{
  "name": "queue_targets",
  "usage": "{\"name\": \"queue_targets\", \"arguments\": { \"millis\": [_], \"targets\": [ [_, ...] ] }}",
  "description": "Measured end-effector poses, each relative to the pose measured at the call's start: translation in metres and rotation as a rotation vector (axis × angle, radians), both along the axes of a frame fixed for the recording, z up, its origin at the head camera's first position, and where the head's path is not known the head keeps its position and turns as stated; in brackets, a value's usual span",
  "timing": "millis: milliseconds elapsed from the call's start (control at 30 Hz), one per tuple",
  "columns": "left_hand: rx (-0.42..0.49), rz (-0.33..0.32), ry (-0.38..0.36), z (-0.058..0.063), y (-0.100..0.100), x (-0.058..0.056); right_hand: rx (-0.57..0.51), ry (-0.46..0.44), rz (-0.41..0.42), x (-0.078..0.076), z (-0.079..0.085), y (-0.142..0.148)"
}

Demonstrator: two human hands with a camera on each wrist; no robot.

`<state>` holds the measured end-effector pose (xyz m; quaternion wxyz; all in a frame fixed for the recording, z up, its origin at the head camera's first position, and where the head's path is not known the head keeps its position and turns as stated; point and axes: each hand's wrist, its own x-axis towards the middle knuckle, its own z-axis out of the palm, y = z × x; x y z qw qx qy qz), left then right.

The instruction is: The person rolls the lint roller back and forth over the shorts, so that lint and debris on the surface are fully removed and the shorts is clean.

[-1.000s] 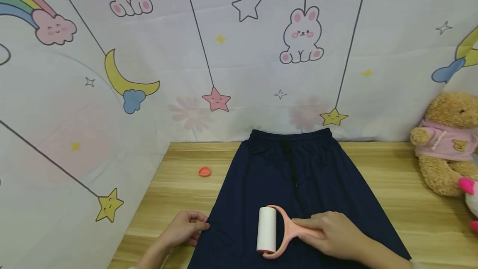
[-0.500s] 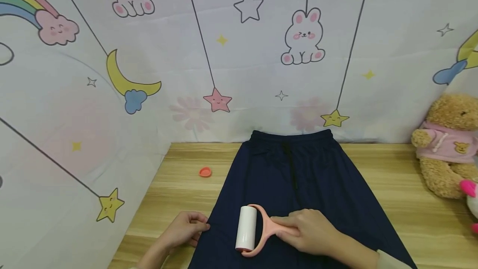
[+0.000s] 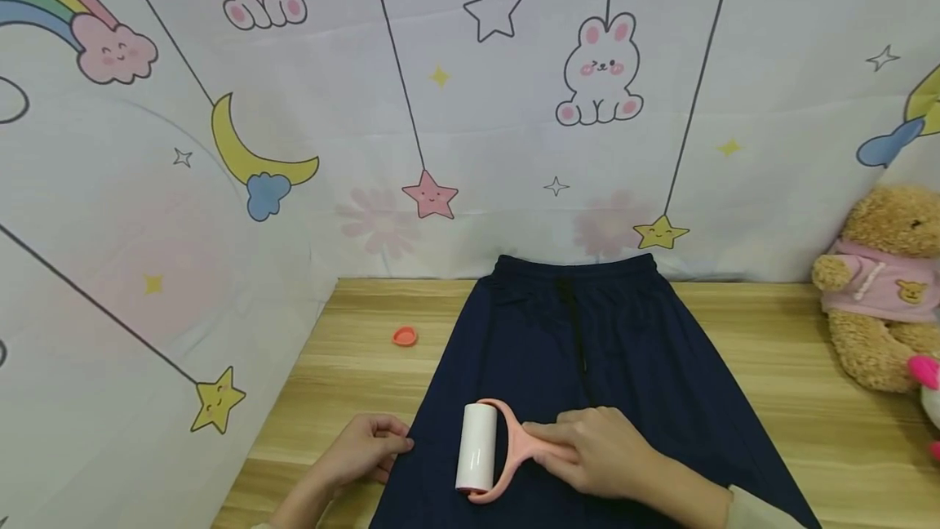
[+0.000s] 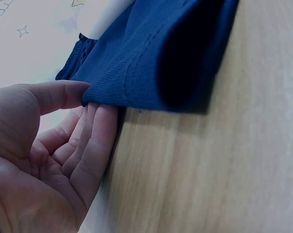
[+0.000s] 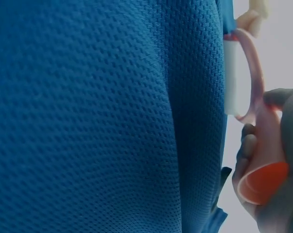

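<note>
Dark navy shorts (image 3: 521, 341) with a drawstring waist lie spread on the wooden table, waistband toward the wall. My right hand (image 3: 605, 451) grips the pink handle of a lint roller (image 3: 476, 447), whose white roll rests over the left part of the shorts. In the right wrist view, the hollow orange end of the lint roller (image 5: 264, 182) handle shows below the fingers. At the left side edge of the shorts, my left hand (image 3: 370, 443) pinches the fabric. The left wrist view shows thumb above and fingers beneath the shorts (image 4: 136, 82), close to an open leg hem.
On the wooden table (image 3: 352, 382), left of the shorts, lies a small orange-red round cap (image 3: 405, 336). A teddy bear (image 3: 881, 284) in a pink hoodie sits at the right, beside a partly visible pink and white toy (image 3: 927, 386). A printed cloth (image 3: 514, 129) hangs behind.
The lint roller in my right hand has moved left across the shorts, slowing over the last half second. My left hand keeps its pinch on the edge.
</note>
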<state>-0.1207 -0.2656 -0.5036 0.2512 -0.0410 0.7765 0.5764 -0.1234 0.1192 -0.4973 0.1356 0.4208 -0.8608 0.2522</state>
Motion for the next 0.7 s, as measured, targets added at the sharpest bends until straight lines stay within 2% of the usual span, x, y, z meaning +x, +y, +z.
{"name": "queue_targets", "arguments": {
  "millis": [133, 333, 700],
  "targets": [
    [-0.011, 0.003, 0.005, -0.002, 0.000, 0.000, 0.003, 0.034, 0.012, -0.002, 0.000, -0.002],
    [-0.031, 0.008, 0.011, -0.001, 0.001, 0.000, 0.029, 0.014, 0.029, -0.008, 0.001, -0.007],
    [-0.052, 0.003, 0.026, 0.002, 0.002, 0.001, 0.093, 0.014, 0.059, -0.017, 0.013, -0.020]
  ]
}}
